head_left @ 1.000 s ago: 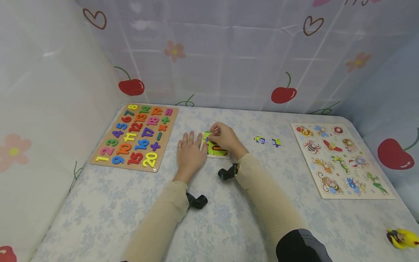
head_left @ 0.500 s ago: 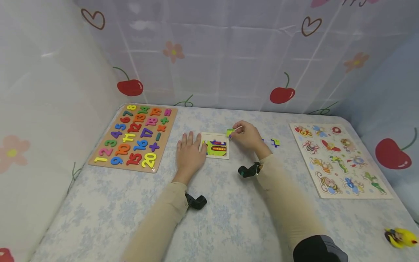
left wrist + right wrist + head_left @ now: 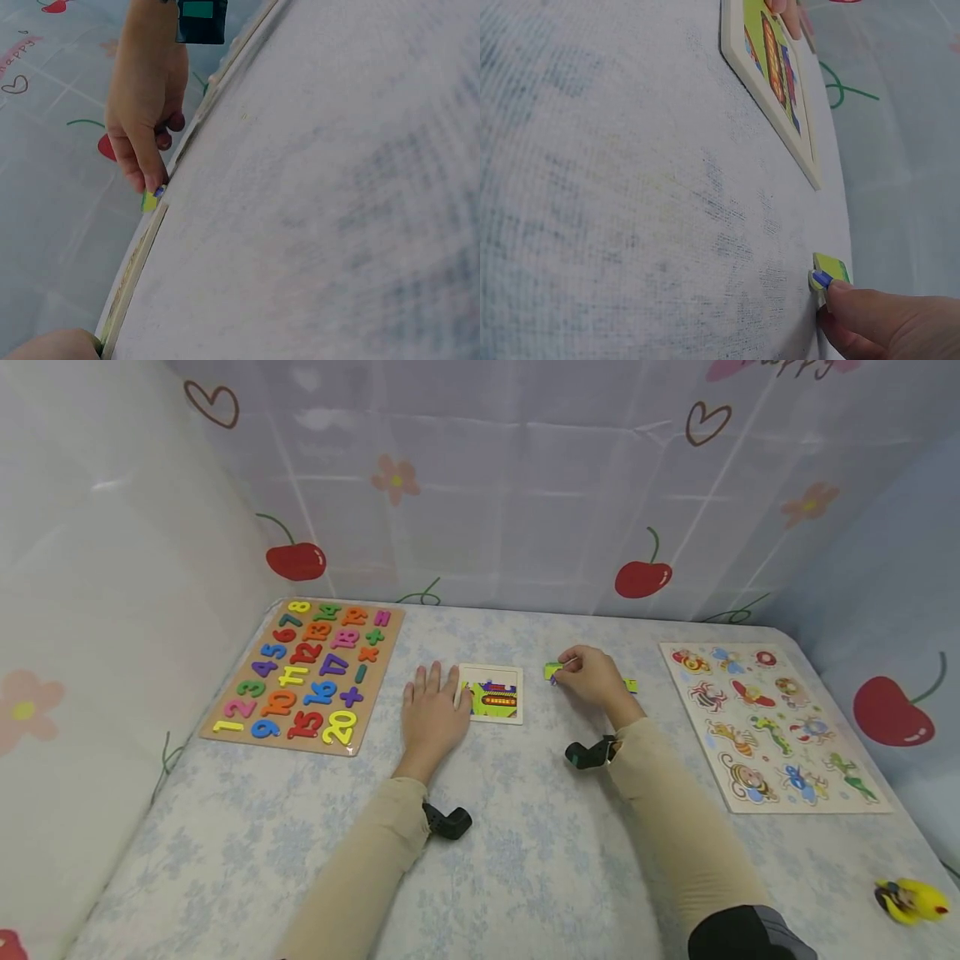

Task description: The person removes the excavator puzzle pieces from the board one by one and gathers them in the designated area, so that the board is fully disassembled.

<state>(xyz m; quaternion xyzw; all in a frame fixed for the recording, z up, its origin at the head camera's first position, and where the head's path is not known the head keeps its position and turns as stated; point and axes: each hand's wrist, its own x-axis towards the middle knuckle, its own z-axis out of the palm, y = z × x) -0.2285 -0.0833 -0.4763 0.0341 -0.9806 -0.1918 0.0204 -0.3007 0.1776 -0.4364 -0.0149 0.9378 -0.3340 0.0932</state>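
My left hand [image 3: 435, 718] lies flat with its fingers spread, thumb on the left edge of a small framed jigsaw puzzle [image 3: 498, 700]. The puzzle's lower part shows a red and purple tracked vehicle on green; along its top runs a bare pale strip. To the right of the frame, my right hand [image 3: 596, 679] pinches a yellow-green and blue jigsaw piece [image 3: 826, 270] between thumb and fingers, close over the tablecloth. Another yellow-green piece [image 3: 631, 686] lies partly hidden just beyond that hand's right side.
A wooden number board [image 3: 375, 685] with coloured numerals lies at the left. On the right is a pale insect puzzle board [image 3: 757, 752], and a yellow rubber duck [image 3: 911, 900] sits near the right front. Printed curtains [image 3: 465, 485] close off the back and sides.
My right hand has moved right, off the framed puzzle, with the jigsaw piece in its fingers, uncovering the picture. It now stands near the loose piece. The left hand stays in place.
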